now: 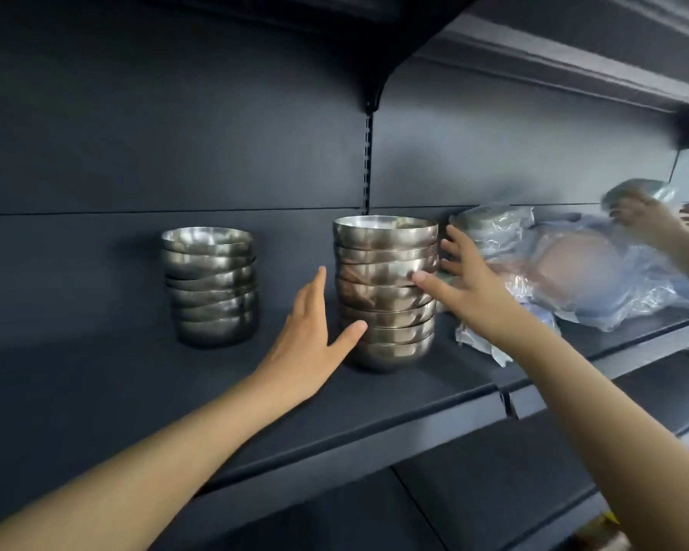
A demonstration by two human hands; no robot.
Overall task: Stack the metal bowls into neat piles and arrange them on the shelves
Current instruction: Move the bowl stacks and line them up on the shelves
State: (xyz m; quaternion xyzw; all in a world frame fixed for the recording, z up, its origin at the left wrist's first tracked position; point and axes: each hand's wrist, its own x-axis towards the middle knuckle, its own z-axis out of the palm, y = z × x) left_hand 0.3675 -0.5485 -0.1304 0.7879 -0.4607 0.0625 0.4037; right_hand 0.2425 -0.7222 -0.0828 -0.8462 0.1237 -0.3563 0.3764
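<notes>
A tall stack of shiny round metal bowls (386,292) stands on the dark matte shelf (96,375), and both hands bracket it. The left hand (309,332) lies just left of the stack, fingers straight and held together, pointing up and back along its side. Its thumb is swung out, and the tip appears to touch one of the lower bowls. The right hand (468,282) comes in from the right with fingers spread wide. Its thumb tip rests against the stack about halfway up, and the other fingers fan past the far right side. Neither hand curls round anything.

The stack's long axis is vertical, directly between the two palms, so squaring it up looks like a matter of pressing inward from both sides. The middle bowls sit a little crooked, which is probably what needs correcting. The right hand is higher on the stack; the left is lower, near its base.

Well apart to the left stands a second, shorter stack of metal bowls (210,286), also slightly uneven. To the right, crumpled clear bluish plastic wrapping (597,272) holds more bowls.

No brand, label or writing can be read anywhere.
</notes>
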